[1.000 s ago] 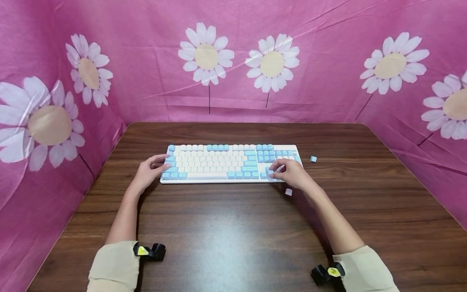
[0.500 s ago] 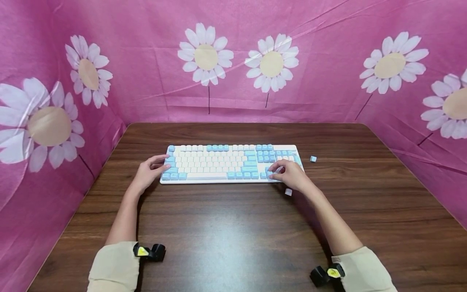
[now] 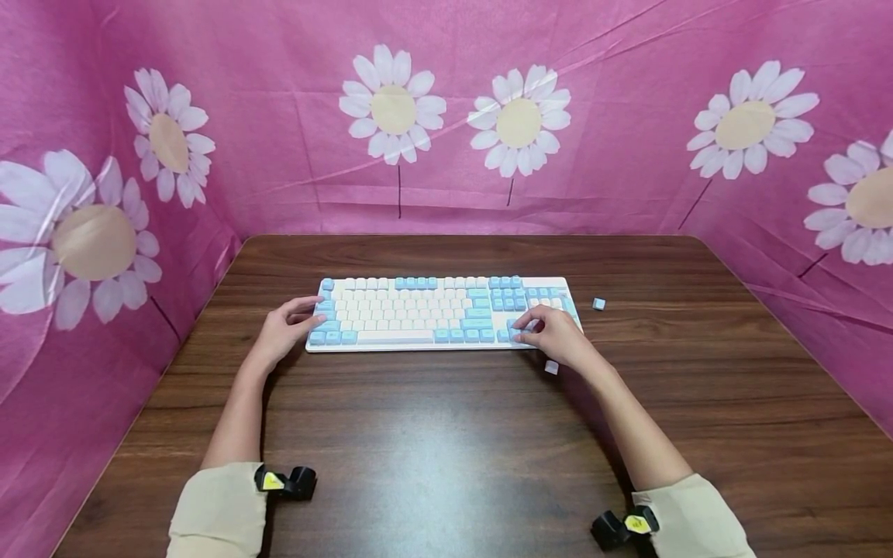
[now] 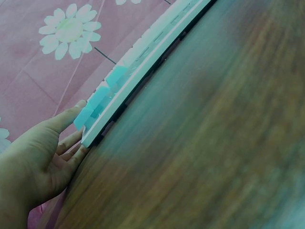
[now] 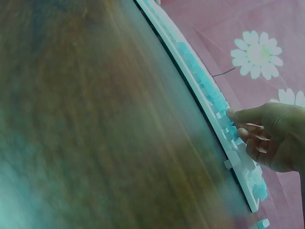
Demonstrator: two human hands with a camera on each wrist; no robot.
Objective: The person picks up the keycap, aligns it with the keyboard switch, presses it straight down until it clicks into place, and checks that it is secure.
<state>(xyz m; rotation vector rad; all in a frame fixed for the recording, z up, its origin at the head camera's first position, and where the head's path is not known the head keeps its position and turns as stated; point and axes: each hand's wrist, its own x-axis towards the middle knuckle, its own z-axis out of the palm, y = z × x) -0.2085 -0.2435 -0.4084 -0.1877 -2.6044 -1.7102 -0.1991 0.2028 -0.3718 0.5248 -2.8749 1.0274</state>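
Note:
A white and light blue keyboard (image 3: 398,314) lies on the table. My left hand (image 3: 279,332) holds its left end, thumb over the blue keys and the other fingers against the side edge, as the left wrist view shows. At the arrow-key area, the thumb and a finger of my right hand (image 3: 560,335) pinch a small blue keycap (image 5: 232,130). Whether that keycap sits on its switch is hard to tell. The right hand hides part of the number pad.
One loose pale keycap (image 3: 551,367) lies in front of the keyboard's right end. Another loose keycap, light blue (image 3: 599,304), is to its right. The wooden table (image 3: 432,449) meets a pink cloth (image 3: 446,194) with daisies at the back and sides.
Almost nothing differs. The right forearm has shifted very slightly; both hands stay in the same places on the keyboard.

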